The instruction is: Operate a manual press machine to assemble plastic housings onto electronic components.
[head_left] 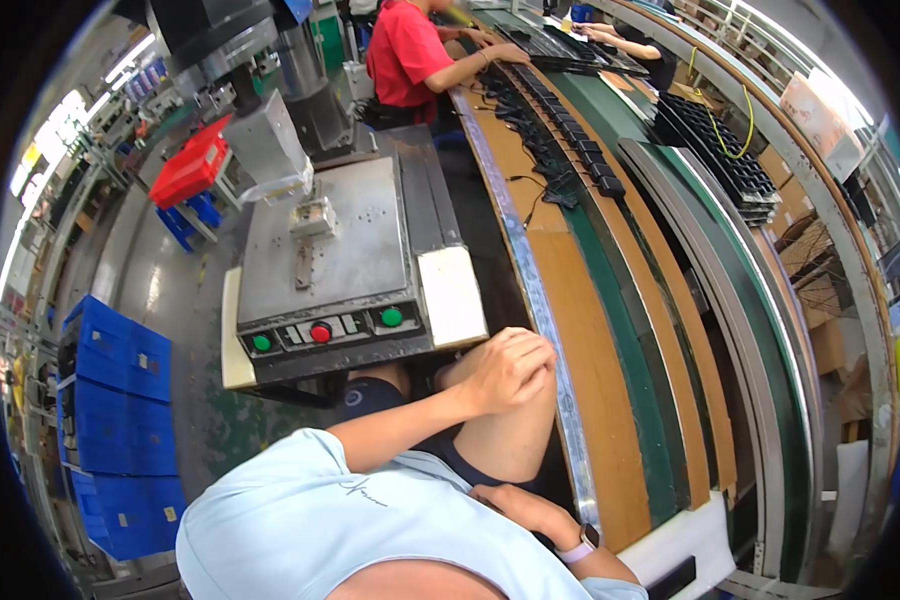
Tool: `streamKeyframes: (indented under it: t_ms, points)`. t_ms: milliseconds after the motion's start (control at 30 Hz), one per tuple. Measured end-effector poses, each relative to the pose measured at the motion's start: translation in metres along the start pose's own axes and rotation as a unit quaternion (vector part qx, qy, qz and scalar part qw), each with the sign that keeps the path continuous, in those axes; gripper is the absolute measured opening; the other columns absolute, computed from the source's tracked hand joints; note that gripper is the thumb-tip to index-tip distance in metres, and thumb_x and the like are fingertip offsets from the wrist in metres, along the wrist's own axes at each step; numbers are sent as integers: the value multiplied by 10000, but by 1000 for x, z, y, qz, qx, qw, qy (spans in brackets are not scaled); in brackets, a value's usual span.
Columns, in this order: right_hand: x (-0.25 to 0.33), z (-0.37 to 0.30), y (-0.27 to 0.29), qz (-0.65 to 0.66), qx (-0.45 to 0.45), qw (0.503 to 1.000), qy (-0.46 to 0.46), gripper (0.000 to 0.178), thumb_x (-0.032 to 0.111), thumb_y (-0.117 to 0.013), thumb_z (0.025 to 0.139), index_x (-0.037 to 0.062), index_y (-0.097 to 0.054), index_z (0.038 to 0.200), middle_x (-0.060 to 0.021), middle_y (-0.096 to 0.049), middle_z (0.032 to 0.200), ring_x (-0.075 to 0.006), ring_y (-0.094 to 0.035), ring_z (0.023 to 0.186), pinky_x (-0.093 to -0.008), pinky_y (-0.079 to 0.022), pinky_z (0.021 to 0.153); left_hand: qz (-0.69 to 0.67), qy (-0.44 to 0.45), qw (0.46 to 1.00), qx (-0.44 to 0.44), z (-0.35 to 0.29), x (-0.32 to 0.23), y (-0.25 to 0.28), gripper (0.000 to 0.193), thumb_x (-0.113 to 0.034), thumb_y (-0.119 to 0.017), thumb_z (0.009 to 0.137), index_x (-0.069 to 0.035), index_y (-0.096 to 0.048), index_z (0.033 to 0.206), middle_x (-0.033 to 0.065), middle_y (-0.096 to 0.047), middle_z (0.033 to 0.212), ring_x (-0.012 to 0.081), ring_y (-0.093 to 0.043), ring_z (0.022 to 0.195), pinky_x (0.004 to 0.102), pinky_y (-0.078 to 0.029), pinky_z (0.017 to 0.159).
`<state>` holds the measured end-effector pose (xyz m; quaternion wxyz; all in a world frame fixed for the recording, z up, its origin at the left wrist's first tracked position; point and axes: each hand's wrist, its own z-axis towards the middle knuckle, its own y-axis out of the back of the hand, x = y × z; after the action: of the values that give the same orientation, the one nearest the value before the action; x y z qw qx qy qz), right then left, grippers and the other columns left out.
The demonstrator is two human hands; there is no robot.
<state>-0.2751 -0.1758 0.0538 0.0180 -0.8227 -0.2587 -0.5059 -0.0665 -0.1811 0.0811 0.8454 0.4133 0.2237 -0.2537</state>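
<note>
My left hand (pixel 514 372) rests on my raised knee (pixel 515 425), its fingers bent and pressed together with nothing in them. In my lap lies my right hand (pixel 520 507), beside the bench's near end; its fingers are mostly hidden against my thigh. A pale band is on that wrist. Ahead and left of my left hand stands a press machine (pixel 355 225) with a grey metal top, two green buttons and a red one. A small metal fixture (pixel 313 217) sits on its top, below the press head (pixel 265 140).
Along my right runs a bench with a green conveyor belt (pixel 610 310). Black power adapters (pixel 570 130) with cables line its far part, near a person in red (pixel 406 60). Black trays (pixel 715 150) are stacked farther right. Blue bins (pixel 120 430) stand at left, a red crate (pixel 192 163) beyond.
</note>
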Motion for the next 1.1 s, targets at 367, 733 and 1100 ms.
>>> streamKeyframes:
  t_ms: [367,733,1100]
  points:
    - [118,-55,92,-109,-266,958,-15,322,11,-643,792,11,-628,1113,-126,-625,1080,-259,-602,914,-344,-494,809,-56,-42,995,-73,-35,23,-8,327,-145,-607,761,-58,-622,1076,73,-611,1175,262,-547,1133,416,-372,997]
    - [15,57,560,-447,-594,669,8,559,320,-566,954,-18,-437,1379,-230,-417,1454,-379,-402,1348,-421,-335,1115,-150,-54,986,-39,-14,26,-4,298,-160,-604,805,-76,-647,1088,63,-618,1197,251,-564,1129,388,-380,992]
    - [-50,200,657,-354,-535,761,-93,750,568,-361,978,-17,-365,1448,-252,-331,1511,-381,-294,1417,-421,-245,1156,-204,-25,978,-28,-18,42,-7,264,-177,-593,890,-65,-666,1118,72,-635,1208,213,-602,1119,353,-436,975]
